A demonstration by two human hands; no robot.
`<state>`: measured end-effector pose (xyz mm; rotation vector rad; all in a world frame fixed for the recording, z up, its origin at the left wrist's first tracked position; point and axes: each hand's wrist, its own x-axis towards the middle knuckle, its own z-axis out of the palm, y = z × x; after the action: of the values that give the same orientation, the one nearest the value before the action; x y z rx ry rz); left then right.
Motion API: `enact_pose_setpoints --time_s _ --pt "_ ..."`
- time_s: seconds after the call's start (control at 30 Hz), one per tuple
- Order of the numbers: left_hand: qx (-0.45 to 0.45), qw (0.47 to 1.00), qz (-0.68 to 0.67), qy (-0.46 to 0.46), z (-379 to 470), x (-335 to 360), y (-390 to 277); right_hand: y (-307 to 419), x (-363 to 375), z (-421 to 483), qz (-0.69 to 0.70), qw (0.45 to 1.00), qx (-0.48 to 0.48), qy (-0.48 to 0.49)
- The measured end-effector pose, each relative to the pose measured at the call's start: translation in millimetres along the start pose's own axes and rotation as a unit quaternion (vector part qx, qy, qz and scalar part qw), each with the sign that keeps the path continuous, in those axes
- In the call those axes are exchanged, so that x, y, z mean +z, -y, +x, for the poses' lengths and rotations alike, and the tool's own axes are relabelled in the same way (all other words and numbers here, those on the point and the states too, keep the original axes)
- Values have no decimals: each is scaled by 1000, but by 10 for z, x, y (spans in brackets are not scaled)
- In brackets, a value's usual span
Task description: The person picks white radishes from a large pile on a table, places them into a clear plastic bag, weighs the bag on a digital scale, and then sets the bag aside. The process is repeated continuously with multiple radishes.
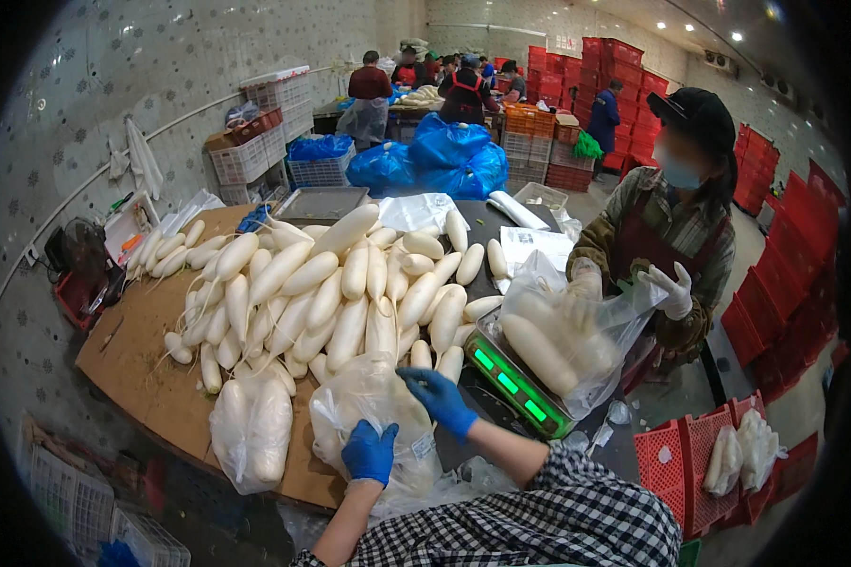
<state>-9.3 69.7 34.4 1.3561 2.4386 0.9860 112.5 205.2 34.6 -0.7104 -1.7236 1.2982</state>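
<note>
A clear plastic bag of white radishes (354, 404) sits on the table's near edge, with a small printed label on its side. My left hand (370, 451), in a blue glove, grips the front of this bag. Above its right side is my right hand (440, 402), also blue-gloved, fingers stretched toward the film; whether they pinch it I cannot tell. To the left lies another bagged bundle of radishes (252, 432). A large heap of loose white radishes (312, 298) rises just beyond the bags.
On the right, a masked co-worker (674, 205) in white gloves handles a bag of radishes (539, 347) on a scale with a lit green display (507, 383). Red crates (688, 468) stand beside the table at lower right. Blue sacks (440, 159) lie beyond the far edge.
</note>
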Motion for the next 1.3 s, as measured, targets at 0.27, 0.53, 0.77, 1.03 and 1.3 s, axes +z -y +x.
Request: enact_pose_setpoints --time_s 0.27,0.53,0.77,1.03,1.3 --pt "-20 981 -194 -5 31 57 21 99 145 -800 -80 995 -60 5" --pt "-98 862 -496 47 -84 -80 -109 274 391 -769 -141 986 -89 -24" --pt "-53 893 -443 54 -98 -121 -95 308 582 -702 -156 980 -100 -73" --pt "34 911 -361 200 -422 5 -186 -255 340 -264 53 970 73 -224" --pt "-82 834 -483 255 -306 -276 -277 -339 105 -256 -273 953 132 -22"
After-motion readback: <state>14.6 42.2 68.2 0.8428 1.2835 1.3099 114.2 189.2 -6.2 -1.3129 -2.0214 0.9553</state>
